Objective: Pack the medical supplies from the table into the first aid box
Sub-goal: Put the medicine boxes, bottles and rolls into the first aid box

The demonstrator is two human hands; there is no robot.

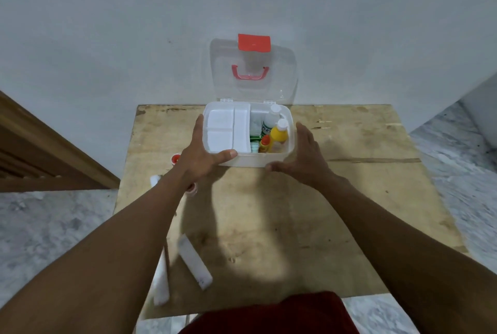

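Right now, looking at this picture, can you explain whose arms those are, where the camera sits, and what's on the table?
No machine here: these are a person's two bare arms, filmed by one camera worn on their head, looking down. The left hand touches the near left corner of an open white box; the right hand is open beside its right side. Neither holds a loose item. The box stands on a wooden table, clear lid up, with a yellow bottle and a white bottle inside. Two white packets lie at the table's near left.
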